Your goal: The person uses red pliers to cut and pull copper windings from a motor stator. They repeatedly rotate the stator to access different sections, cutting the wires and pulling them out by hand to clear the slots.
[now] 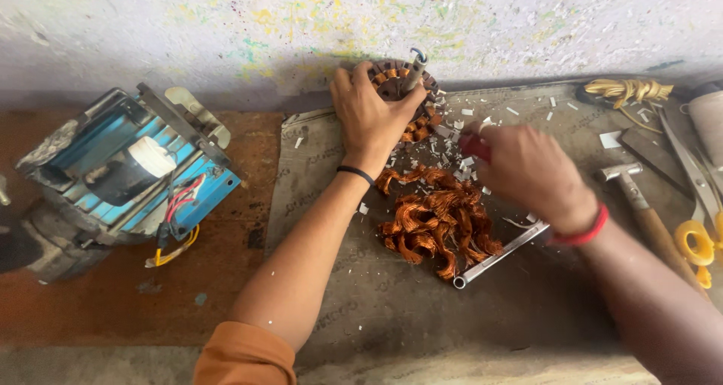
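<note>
My left hand (369, 117) grips a round motor stator (410, 99) with copper windings and a metal shaft, standing against the wall at the back of a grey mat (354, 279). My right hand (531, 170) is closed around a red-handled tool (473, 145), just right of the stator. A pile of pulled copper wire (437, 223) lies on the mat below both hands, with white paper scraps scattered around it.
A blue winding machine (128, 170) sits at the left on the brown bench. A metal tube (501, 255) lies by the copper pile. At the right are a hammer (640, 204), yellow-handled scissors (697, 238) and a bundle of yellow cord (629, 91).
</note>
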